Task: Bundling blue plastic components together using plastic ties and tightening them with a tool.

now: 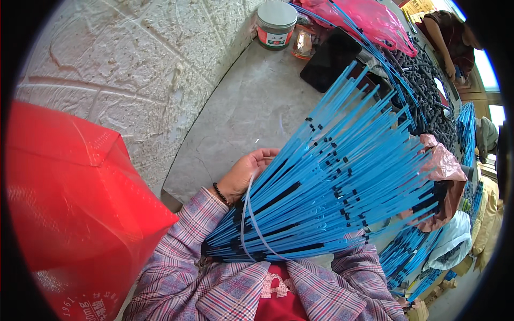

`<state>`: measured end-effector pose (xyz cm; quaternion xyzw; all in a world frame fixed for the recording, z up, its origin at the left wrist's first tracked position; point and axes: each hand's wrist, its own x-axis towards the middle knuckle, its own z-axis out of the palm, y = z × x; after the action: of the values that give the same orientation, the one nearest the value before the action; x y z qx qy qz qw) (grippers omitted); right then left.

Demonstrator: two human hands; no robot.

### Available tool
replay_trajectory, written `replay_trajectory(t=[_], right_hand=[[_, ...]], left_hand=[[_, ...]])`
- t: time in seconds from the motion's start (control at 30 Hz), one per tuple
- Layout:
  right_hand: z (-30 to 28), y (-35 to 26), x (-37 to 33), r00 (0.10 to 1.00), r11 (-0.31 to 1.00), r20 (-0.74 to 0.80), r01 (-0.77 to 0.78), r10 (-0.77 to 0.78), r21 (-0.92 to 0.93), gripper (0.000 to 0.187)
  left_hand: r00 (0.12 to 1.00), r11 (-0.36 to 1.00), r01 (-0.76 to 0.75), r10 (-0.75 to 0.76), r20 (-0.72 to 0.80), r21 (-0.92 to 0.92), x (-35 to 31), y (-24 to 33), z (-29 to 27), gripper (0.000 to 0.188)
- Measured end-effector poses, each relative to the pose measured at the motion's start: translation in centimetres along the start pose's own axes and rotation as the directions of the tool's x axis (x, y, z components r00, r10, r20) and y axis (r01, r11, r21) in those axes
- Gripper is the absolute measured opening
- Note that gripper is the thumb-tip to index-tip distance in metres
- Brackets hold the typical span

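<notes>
A big fanned bundle of thin blue rods (316,176) with small black pieces along them lies slantwise across my lap and the table's front. Its narrow end is near my left forearm, and its loose ends spread to the upper right. A whitish loop of cord (244,219) goes round the narrower part. My left hand (243,174), with a dark bead bracelet at the wrist, is closed against the bundle's left side; some of its fingers are hidden behind the rods. My right sleeve (361,265) shows beneath the bundle, but the right hand is hidden.
A large red bag (75,203) stands at the left. On the grey table (230,107) are a lidded jar (276,27), a dark phone (331,59) and a pink plastic bag (369,21). Dark small parts (428,80) lie heaped behind. Another person (452,40) sits at the far right.
</notes>
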<state>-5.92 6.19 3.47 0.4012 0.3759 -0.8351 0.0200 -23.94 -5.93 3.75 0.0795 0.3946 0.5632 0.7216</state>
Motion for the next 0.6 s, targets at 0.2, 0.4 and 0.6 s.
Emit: replay_trajectory(t=[0.2, 0.4, 0.6], right_hand=[[-1.5, 0.3, 0.1, 0.999, 0.992, -0.004, 0.046, -0.047, -0.117, 0.039], [-3.1, 0.6, -0.1, 0.996, 0.968, -0.002, 0.089, -0.093, -0.234, 0.037], [-4.4, 1.1, -0.8, 0.989, 0.929, -0.003, 0.136, -0.146, -0.344, 0.035]], left_hand=[[0.999, 0.996, -0.022, 0.019, -0.039, -0.091, -0.1, 0.8, 0.4, 0.048], [0.999, 0.993, -0.007, 0.003, -0.037, -0.119, 0.8, 0.2, 0.8, 0.040], [0.998, 0.983, -0.053, 0.045, -0.047, -0.176, 0.7, 0.3, 0.8, 0.030]])
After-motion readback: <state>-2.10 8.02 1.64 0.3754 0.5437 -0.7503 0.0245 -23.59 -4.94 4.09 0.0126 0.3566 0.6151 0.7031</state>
